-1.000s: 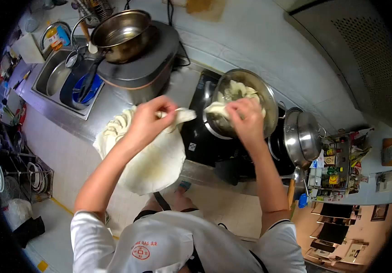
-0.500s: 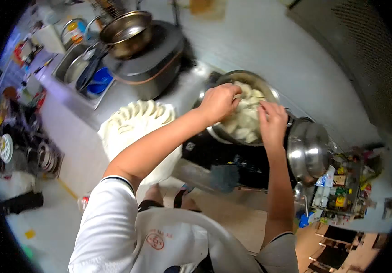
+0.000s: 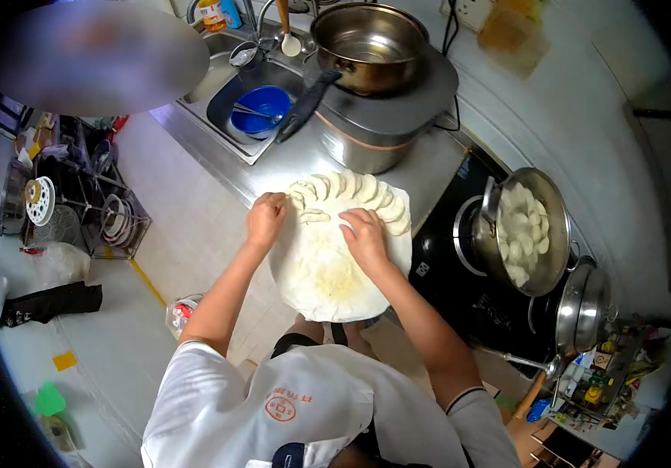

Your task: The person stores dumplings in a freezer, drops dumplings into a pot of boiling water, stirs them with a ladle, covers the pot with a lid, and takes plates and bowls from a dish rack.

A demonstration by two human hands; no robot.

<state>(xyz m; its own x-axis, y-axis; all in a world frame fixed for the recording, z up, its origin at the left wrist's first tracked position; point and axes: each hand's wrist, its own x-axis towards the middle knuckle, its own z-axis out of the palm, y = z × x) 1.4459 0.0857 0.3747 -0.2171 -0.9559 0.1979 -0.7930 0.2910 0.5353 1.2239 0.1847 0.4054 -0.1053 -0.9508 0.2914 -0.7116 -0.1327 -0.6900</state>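
Note:
Pale crescent dumplings (image 3: 355, 186) stand in a curved row along the far rim of a flour-dusted white sheet (image 3: 327, 273); a couple more lie just inside the row. My left hand (image 3: 266, 221) is at the sheet's left edge, its fingers pinched at the end dumpling (image 3: 295, 200). Over the sheet, right of the inner dumplings (image 3: 314, 216), my right hand (image 3: 365, 238) has bent fingers with the thumb apart and nothing visible between them. To the right, a steel pot (image 3: 556, 249) on the stove holds many dumplings (image 3: 524, 226) in cloudy liquid.
Behind the sheet a steel pan (image 3: 370, 47) sits on a dark-lidded cooker (image 3: 386, 125). A blue bowl (image 3: 261, 109) lies in the sink (image 3: 214, 121). Steel lids (image 3: 585, 304) and a long-handled ladle (image 3: 518, 359) are near the stove's front right.
Both hands have moved left from the pot to the floured sheet. The head view has turned, so the sheet is now central and the pot stands uncovered by hands.

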